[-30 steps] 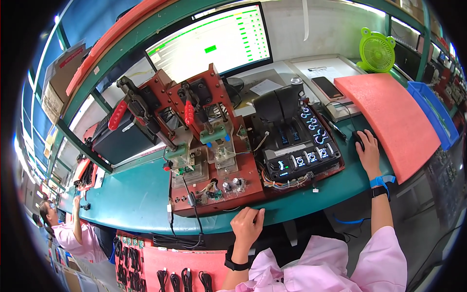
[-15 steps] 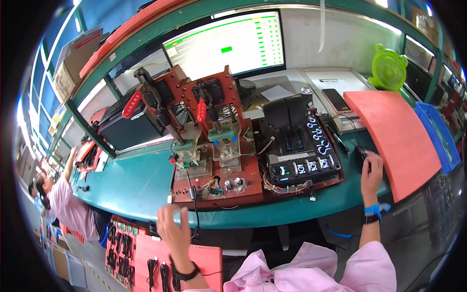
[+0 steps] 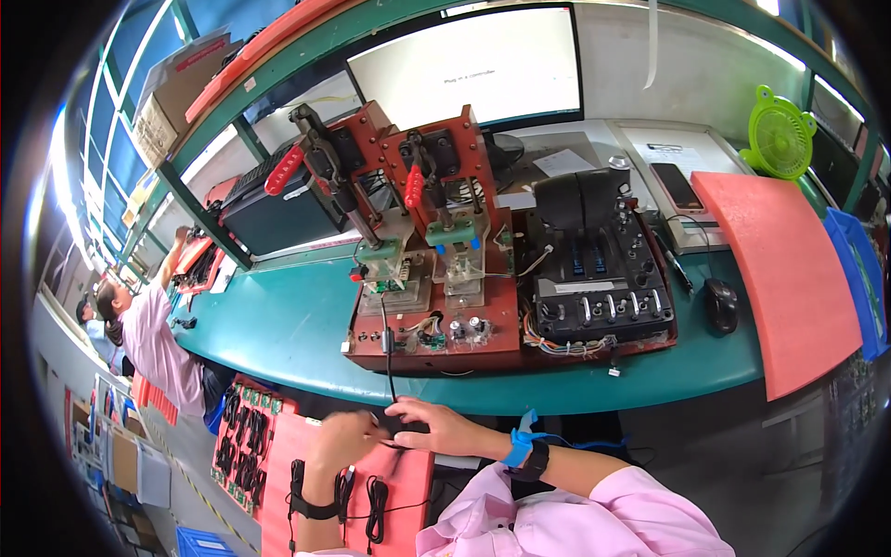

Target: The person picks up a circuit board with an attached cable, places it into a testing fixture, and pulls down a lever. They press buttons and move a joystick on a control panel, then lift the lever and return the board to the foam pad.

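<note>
A black cable point(image 3: 389, 357) hangs from the red test fixture point(image 3: 436, 348) over the bench edge, down to where my hands meet. My right hand point(image 3: 441, 427) reaches across from the right, its thumb and fingers closed around the cable's lower end. Close beside it, my left hand point(image 3: 343, 446) is curled, its fingertips blurred; what it grips cannot be made out. Both hands are in front of the bench, over a red foam board point(image 3: 408, 492). Right of the fixture sits a black control panel point(image 3: 599, 302) with knobs and switches, its lights off.
Two red-handled toggle clamps point(image 3: 413, 186) stand on the fixture. Behind are a monitor point(image 3: 473, 70) and a green fan point(image 3: 781, 137). A mouse point(image 3: 720, 306), phone point(image 3: 677, 187) and red foam sheet point(image 3: 780, 278) lie right. Bundled cables point(image 3: 243, 436) lie lower left; a co-worker point(image 3: 153, 339) sits far left.
My right hand has left the mouse and come across to the cable beside my left hand. The panel's lights went out, and the monitor changed from a table to a nearly blank page.
</note>
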`<state>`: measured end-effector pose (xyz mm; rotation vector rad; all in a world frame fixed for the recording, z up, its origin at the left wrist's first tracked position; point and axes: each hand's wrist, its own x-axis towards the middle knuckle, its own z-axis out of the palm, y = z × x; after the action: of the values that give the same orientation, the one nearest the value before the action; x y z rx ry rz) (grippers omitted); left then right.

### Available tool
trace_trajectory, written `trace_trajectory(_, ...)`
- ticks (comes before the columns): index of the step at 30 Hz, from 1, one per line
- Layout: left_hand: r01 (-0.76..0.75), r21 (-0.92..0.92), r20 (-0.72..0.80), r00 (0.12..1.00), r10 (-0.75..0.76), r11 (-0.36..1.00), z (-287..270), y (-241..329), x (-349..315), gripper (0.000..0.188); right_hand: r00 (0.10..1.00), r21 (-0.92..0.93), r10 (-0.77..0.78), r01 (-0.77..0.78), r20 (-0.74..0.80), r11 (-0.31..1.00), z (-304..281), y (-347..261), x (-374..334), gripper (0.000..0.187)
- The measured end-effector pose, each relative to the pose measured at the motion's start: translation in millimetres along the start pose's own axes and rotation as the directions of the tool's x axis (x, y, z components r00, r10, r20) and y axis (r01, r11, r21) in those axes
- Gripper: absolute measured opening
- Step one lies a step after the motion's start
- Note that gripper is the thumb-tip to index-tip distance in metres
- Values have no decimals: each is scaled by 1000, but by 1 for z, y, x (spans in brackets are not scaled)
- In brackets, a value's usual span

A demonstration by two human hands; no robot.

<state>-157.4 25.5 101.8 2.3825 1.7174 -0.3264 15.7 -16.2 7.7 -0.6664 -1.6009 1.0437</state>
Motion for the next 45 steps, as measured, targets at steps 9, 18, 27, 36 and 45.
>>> trace_trajectory(9,-611,92,-951,181,251,786,-142,33,57,47,872,452,489,-430,-17,781,-35,-3,-3,34)
trace_trajectory(18,-534,231,-942,84,323,813,-191,38,106,26,942,-155,332,-335,-50,929,-45,2,0,26)
trace_trajectory(27,-559,-59,-747,575,335,827,-354,29,175,35,987,237,147,-159,66,958,-48,5,-8,36)
trace_trajectory(36,126,317,-774,607,180,940,-210,-28,122,16,897,636,342,-440,279,634,-52,-9,-27,64)
trace_trajectory(45,-415,-465,-299,905,302,782,-73,5,125,55,944,669,199,-326,262,668,-43,-54,9,63)
